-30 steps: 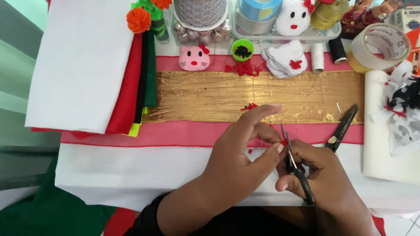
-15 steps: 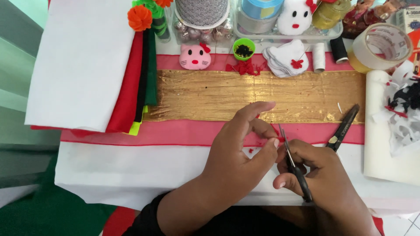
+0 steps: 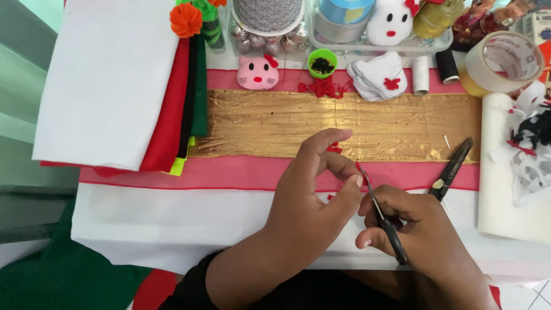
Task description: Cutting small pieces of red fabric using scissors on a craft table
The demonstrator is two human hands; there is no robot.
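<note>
Scissors (image 3: 383, 221) were in the right hand (image 3: 422, 238), whose fingers were curled tight around the dark handles; the blades pointed up at a tiny red piece (image 3: 359, 167). That piece was pinched between thumb and forefinger of the left hand (image 3: 313, 195), above the pink strip (image 3: 229, 172) and just below the gold board (image 3: 275, 123). Another black tool (image 3: 452, 168) lay near the right hand.

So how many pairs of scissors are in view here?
2. One small pair of scissors is in the right hand, by the left hand. The black scissors lie on the table. More may be hidden.
</note>
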